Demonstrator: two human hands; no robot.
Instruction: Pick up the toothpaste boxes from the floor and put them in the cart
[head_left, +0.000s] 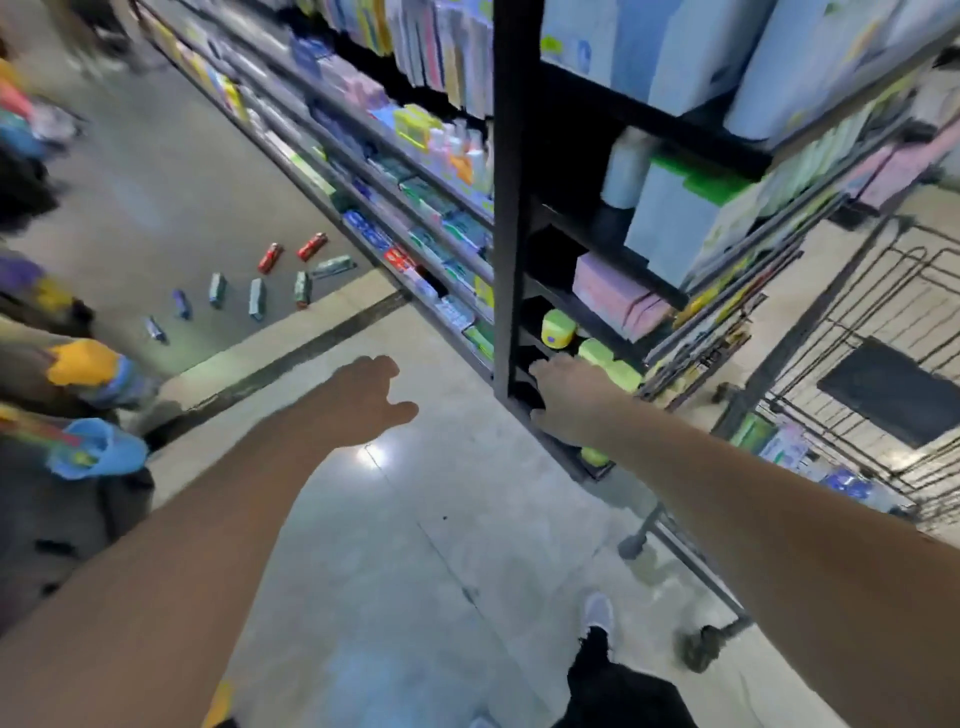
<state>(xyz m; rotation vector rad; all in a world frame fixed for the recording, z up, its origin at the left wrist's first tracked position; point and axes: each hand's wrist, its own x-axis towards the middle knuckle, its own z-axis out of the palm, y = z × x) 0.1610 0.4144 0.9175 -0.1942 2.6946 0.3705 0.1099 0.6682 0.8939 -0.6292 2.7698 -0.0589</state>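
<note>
Toothpaste boxes lie scattered on the far left floor beside the shelving (two red, the rest bluish or green). Both arms reach forward: the left hand hangs empty with loose fingers, the right hand by the shelf's black end post. The wire cart stands right.

Upper left of the frame, grey floor carries nine scattered boxes: two red, the rest green or blue.
</note>
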